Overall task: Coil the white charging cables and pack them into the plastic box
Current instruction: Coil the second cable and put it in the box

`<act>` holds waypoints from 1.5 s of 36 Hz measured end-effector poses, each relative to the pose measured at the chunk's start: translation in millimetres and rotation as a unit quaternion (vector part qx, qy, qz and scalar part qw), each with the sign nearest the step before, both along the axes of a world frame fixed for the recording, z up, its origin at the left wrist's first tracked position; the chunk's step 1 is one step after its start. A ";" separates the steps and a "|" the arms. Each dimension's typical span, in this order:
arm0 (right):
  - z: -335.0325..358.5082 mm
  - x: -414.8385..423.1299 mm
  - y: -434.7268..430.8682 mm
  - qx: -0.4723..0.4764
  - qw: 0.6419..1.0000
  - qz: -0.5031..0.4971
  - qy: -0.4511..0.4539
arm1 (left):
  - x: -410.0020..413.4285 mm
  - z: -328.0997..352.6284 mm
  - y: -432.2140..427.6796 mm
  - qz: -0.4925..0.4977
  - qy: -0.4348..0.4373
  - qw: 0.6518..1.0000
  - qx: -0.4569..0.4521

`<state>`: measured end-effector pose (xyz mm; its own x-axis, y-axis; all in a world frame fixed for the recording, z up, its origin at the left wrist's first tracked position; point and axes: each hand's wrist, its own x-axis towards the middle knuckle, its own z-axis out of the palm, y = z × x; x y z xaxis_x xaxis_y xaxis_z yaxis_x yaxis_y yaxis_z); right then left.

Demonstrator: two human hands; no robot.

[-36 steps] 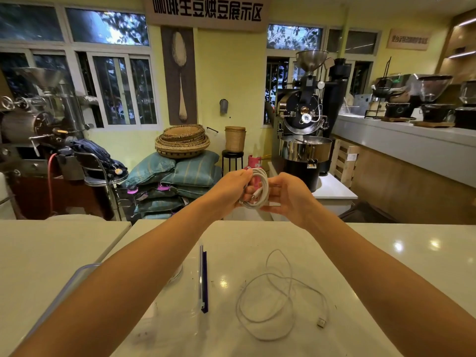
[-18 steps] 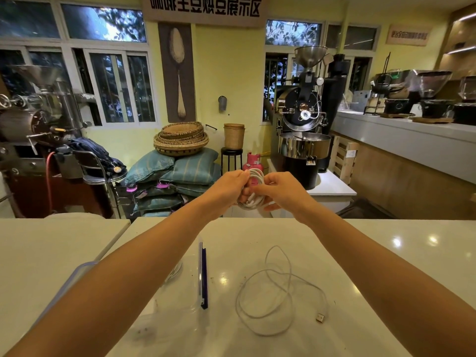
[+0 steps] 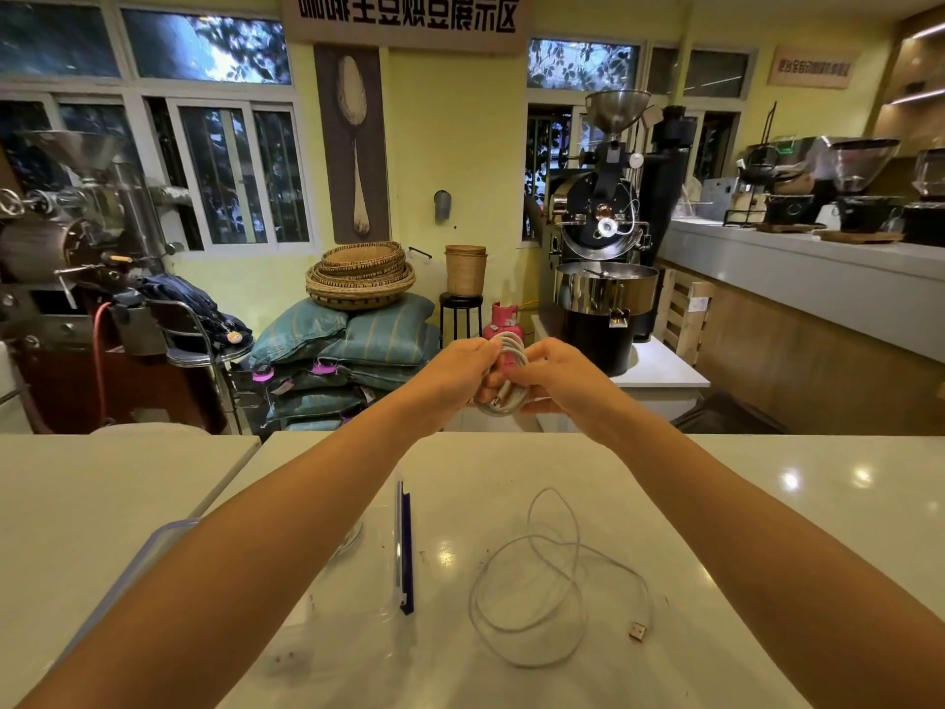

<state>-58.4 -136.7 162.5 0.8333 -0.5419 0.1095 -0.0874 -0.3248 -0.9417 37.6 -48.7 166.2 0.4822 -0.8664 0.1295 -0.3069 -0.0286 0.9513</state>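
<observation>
both arms stretch out over the white table (image 3: 767, 504), and the coiled cable (image 3: 511, 350) is held up in the air between the two sets of fingers, beyond the table's far edge. the left hand (image 3: 452, 373) has its fingers curled round the left side of the coil and pinches the loops together. the right hand (image 3: 560, 373) grips the right side, its fingers wrapped in toward the left fingertips, so the two hands nearly meet around the bundle. a plug end (image 3: 497, 401) pokes out at the bottom of the coil, just under the fingertips of both hands. well back from the fingers, toward the person and on the right-hand side, a loose cable (image 3: 552, 580) lies in slack, uneven loops on the table, touched by neither hand, and its usb plug (image 3: 637, 630) rests at the outer right end. the clear plastic box (image 3: 153, 547) with a blue rim sits on the table beneath the left forearm, far short of the fingers, and its dark blue edge strip (image 3: 405, 550) stands between the two forearms.
</observation>
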 end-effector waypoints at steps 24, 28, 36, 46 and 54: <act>-4.3 7.6 1.7 0.192 0.981 0.015 0.003 | 11.4 -2.4 -3.2 -0.010 0.005 1.000 0.003; -6.1 6.1 -0.2 0.227 0.973 0.033 -0.003 | 9.9 -2.9 -3.1 -0.010 0.007 1.000 0.008; -11.9 4.9 -4.2 0.238 0.968 0.072 -0.029 | 5.5 -1.6 -1.1 -0.006 -0.009 1.000 0.004; -11.5 7.3 -2.5 0.201 0.976 0.067 -0.052 | 6.6 -1.9 0.7 0.005 -0.024 1.000 -0.014; -0.6 9.9 -2.8 0.092 0.994 0.061 -0.022 | 3.4 -0.4 -5.0 0.027 -0.021 0.998 -0.044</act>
